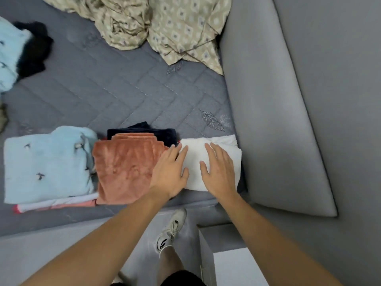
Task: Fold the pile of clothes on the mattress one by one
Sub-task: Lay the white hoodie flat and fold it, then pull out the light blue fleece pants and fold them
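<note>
A folded white garment (pixel 195 159) lies at the near right of the grey mattress (pixel 115 93). Both my hands rest flat on it with straight fingers: my left hand (pixel 171 174) on its left edge, my right hand (pixel 218 172) on its middle. To its left sits a folded rust-orange garment (pixel 121 168) on top of a dark navy one (pixel 144 131). Further left lies a folded light blue garment (pixel 45 164) over a white and pink piece (pixel 57 204). At the far left edge, unfolded light blue (pixel 10 56) and black (pixel 35 50) clothes lie in a heap.
A crumpled beige patterned sheet (pixel 165 27) lies at the far end of the mattress. A grey padded headboard (pixel 274 112) rises on the right. A white bedside cabinet (pixel 233 263) stands near my shoe (pixel 171 230) on the floor.
</note>
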`<state>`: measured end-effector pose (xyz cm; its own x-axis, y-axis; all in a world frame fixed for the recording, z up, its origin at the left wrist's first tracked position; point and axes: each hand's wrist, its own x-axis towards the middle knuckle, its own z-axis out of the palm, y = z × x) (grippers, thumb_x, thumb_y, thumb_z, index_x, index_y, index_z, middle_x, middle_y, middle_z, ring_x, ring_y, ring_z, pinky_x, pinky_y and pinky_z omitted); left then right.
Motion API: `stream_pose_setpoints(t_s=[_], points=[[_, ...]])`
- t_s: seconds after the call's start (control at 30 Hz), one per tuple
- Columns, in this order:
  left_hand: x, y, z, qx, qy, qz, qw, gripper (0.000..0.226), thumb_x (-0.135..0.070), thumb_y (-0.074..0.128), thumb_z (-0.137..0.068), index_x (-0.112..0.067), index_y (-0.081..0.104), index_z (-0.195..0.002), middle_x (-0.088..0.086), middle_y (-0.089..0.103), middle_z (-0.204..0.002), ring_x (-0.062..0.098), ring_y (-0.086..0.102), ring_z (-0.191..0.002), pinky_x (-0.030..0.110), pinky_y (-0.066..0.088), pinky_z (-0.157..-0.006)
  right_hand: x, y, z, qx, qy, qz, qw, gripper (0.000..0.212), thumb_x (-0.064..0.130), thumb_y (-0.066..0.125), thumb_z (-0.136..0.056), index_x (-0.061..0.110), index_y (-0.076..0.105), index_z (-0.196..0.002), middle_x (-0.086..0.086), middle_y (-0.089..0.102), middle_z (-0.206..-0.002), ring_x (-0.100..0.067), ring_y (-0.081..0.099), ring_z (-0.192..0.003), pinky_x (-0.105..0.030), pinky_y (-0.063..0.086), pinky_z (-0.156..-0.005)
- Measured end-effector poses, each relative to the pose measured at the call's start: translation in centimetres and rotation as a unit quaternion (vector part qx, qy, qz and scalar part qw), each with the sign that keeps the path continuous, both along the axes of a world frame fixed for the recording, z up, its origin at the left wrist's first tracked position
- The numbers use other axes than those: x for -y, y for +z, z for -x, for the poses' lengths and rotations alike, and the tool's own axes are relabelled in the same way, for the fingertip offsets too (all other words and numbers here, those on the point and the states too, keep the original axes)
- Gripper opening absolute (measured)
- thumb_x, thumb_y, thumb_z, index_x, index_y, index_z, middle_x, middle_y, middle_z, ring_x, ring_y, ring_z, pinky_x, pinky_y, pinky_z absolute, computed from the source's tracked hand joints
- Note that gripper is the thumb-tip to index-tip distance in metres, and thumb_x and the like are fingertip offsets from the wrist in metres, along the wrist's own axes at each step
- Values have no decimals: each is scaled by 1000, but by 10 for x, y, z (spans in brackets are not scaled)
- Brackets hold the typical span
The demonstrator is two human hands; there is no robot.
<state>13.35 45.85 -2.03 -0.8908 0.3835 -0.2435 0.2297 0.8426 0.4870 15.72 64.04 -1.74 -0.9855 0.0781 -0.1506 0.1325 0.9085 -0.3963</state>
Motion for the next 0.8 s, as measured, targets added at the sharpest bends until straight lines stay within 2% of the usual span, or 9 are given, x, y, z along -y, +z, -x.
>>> stream_pose_setpoints(t_s=[0.17,0.27,0.43,0.6,0.8], points=[[105,57,-9,-27,51,22,998,71,-36,51,-100,-16,27,-163,7,28,-169,29,21,-157,43,17,-128,85,66,4,-25,71,-2,997,56,31,60,-100,13,50,-151,-8,51,-154,-28,45,-143,-47,36,-118],[186,93,-27,-48,97,17,994,71,-37,53,-100,-15,28,-163,8,28,-169,29,21,-157,43,18,-127,153,103,-2,-44,121,-8,992,57,36,57,-100,17,47,-153,-6,49,-155,-26,44,-143,-46,36,-118],[343,145,-91,-77,184,42,979,70,-45,43,-105,-20,18,-165,6,19,-172,28,15,-159,41,12,-129,290,154,-24,-81,190,3,978,55,44,53,-100,24,47,-151,2,50,-152,-18,43,-140,-35,30,-119],[500,190,-154,-109,263,71,956,69,-50,38,-105,-23,19,-165,3,21,-171,25,15,-159,42,14,-129,455,181,-41,-110,256,49,959,56,36,60,-102,15,48,-152,-6,50,-154,-27,45,-142,-41,33,-118],[624,189,-174,-105,334,87,933,69,-51,40,-105,-23,20,-165,0,23,-171,21,17,-158,36,11,-129,613,183,-38,-102,313,100,939,60,41,54,-104,21,39,-158,-1,41,-161,-22,36,-149,-46,33,-121]])
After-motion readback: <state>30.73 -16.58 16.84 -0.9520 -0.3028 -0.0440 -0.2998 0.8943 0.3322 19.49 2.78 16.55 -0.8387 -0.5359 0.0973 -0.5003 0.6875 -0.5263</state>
